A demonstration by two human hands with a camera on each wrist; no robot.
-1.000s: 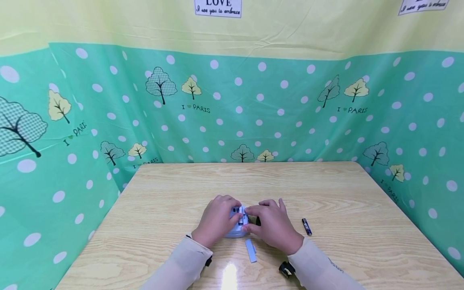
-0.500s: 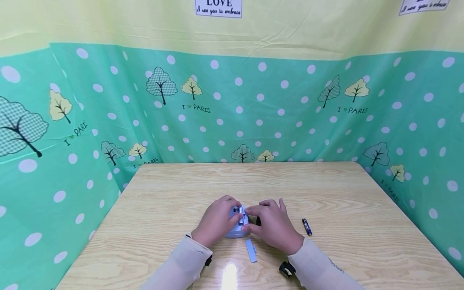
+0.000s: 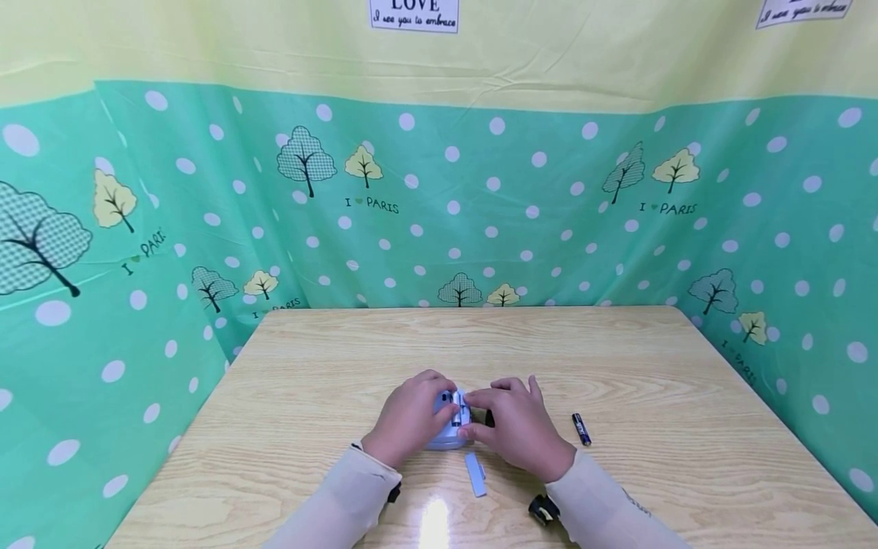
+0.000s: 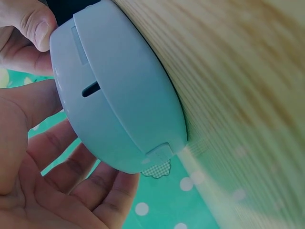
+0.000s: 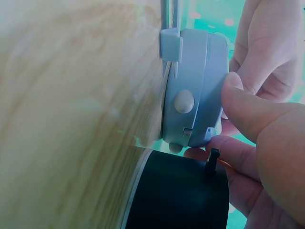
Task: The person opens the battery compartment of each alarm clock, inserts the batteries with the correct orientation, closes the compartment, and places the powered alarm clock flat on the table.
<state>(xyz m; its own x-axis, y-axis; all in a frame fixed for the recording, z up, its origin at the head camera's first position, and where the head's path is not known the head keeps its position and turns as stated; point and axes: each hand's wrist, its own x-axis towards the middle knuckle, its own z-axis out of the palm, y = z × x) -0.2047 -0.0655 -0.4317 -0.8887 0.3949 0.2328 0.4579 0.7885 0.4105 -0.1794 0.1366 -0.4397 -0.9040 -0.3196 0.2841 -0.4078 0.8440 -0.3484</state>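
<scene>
**Left hand [image 3: 410,415] and right hand [image 3: 519,425] holding the pale-blue device [image 3: 446,441] between them**

The device is lying on the bench [image 3: 309,366], the left hand gripping it from the left with its thumb on top, the right hand pinching the right edge. Between them a slim cylinder [image 3: 456,412], probably a battery, is lying in the device, its long axis running near to far. A loose battery [image 3: 581,429] is lying apart to the right, its far end leaning slightly left; the right hand is the nearer. A pale-blue strip [image 3: 475,474] is lying just on the device's near side. The loose battery's lettering is showing too small to read. The backdrop [image 3: 473,171] is repeating "I PARIS" with a heart; its panel [image 3: 414,15] is reading "LOVE" and "I see you to embrace".
</scene>
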